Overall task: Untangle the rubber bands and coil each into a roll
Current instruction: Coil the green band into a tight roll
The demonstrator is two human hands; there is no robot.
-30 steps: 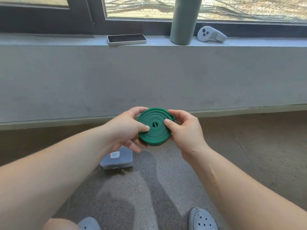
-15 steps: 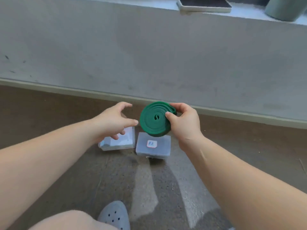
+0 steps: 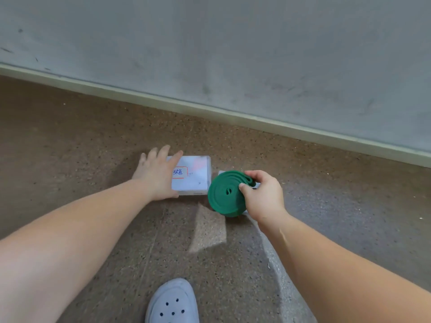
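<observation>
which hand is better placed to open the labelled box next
Left, probably. The left hand is empty and spread over the labelled box, while the right hand grips the green roll, which might uncoil if let go.

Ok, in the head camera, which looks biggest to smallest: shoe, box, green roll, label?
1. Shoe, though it's nearest the camera and cut off.
2. Box and roll: they look alike, can't rank.
3. Label: smallest.

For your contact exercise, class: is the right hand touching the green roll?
Touching. Head view: the right hand grips the roll, thumb on its face, fingers over its rim.
</observation>
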